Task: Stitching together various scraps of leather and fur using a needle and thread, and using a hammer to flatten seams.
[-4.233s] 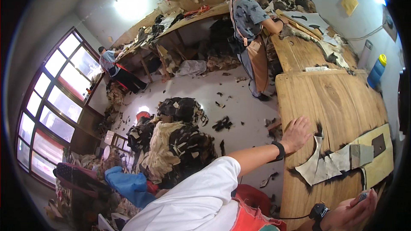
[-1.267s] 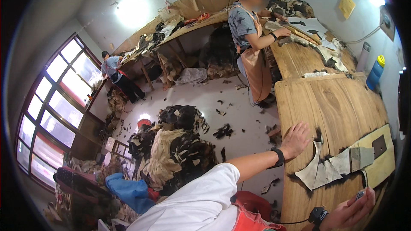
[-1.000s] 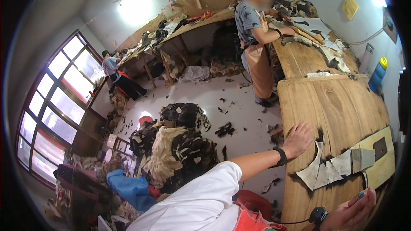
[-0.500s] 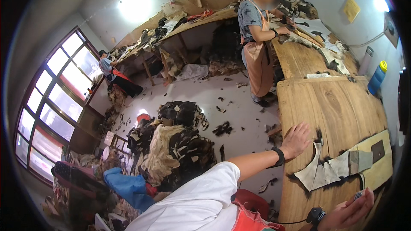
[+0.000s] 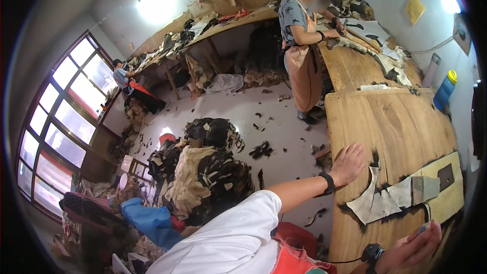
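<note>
My left hand (image 5: pixel 349 163) rests palm down on the wooden table (image 5: pixel 385 122), fingers apart and slightly bent, beside a pale cut pelt piece (image 5: pixel 378 204) with dark fur fringes. The pelt runs to a grey square patch (image 5: pixel 425 187) on a yellow sheet (image 5: pixel 446 205), which also bears a dark rectangle (image 5: pixel 445 172). My right hand (image 5: pixel 415 247), at the lower right, is closed round a small speckled grey object (image 5: pixel 421 229), too small to name, near the sheet's lower corner. A dark band with a device and cable is on my right wrist.
A co-worker (image 5: pixel 302 71) in an apron stands at the adjoining table; another person (image 5: pixel 132 86) works at a long bench by the window. A heap of dark and cream fur (image 5: pixel 223 182) lies on the scrap-strewn floor. A blue bottle (image 5: pixel 444 91) and grey flask (image 5: pixel 432 66) stand by the wall.
My hands have stayed in nearly the same places. The co-worker's arms and upper body have shifted over the table, and the far person's posture has changed slightly.
</note>
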{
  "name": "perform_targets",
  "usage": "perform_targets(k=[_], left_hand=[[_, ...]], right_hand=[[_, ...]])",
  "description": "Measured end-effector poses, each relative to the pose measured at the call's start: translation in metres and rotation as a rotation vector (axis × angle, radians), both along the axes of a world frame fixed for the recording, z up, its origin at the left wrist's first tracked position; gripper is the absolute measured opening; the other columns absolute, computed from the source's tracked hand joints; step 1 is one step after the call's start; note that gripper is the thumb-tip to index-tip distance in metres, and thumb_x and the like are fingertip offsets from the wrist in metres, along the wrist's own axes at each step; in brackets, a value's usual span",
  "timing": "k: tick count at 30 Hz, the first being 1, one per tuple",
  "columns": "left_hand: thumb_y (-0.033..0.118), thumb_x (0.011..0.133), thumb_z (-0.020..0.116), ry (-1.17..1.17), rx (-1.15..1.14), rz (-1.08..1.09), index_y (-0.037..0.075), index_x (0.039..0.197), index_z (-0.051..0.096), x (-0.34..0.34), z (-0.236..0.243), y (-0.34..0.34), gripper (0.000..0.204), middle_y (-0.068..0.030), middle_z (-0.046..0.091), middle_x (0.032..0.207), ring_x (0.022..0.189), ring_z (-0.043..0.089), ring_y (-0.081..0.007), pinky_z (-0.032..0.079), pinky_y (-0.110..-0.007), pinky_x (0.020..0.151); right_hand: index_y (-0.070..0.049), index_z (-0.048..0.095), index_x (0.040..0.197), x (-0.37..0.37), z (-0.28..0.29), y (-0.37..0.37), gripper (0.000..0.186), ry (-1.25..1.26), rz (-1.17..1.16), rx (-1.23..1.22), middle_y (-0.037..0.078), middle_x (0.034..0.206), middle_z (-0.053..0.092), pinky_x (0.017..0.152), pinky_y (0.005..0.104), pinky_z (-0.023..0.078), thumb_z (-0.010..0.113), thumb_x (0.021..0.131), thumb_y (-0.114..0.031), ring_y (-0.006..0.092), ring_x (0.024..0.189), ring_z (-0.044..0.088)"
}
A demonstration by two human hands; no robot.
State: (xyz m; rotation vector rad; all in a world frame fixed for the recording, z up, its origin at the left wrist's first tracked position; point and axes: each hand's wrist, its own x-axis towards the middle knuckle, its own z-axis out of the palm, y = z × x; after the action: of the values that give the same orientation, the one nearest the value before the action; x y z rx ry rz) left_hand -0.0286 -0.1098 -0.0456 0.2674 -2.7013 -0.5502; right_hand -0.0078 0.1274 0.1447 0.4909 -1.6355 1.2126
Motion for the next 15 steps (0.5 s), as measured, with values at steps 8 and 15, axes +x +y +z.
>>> perform_targets(k=[8, 15], left_hand=[[0.031, 0.096, 0.051, -0.026, 0.010, 0.001, 0.001, 0.133, 0.050, -0.002, 0.003, -0.004, 0.048, -0.0184, 0.044, 0.144, 0.139, 0.032, -0.0329, 0.025, -0.046, 0.115], [0.032, 0.097, 0.051, -0.048, -0.016, 0.000, 0.001, 0.133, 0.051, 0.002, 0.005, -0.003, 0.048, -0.0183, 0.043, 0.144, 0.140, 0.032, -0.0329, 0.024, -0.045, 0.115]], right_hand=[[0.007, 0.045, 0.131, -0.018, -0.042, 0.052, 0.033, 0.213, -0.276, 0.585, 0.022, 0.121, 0.054, 0.089, 0.0414, 0.055, 0.047, 0.099, 0.004, 0.0371, 0.101, 0.061], [0.007, 0.044, 0.132, -0.017, -0.047, 0.051, 0.033, 0.124, -0.195, 0.550, 0.022, 0.123, 0.053, 0.091, 0.0405, 0.054, 0.046, 0.099, 0.005, 0.0357, 0.105, 0.059]])
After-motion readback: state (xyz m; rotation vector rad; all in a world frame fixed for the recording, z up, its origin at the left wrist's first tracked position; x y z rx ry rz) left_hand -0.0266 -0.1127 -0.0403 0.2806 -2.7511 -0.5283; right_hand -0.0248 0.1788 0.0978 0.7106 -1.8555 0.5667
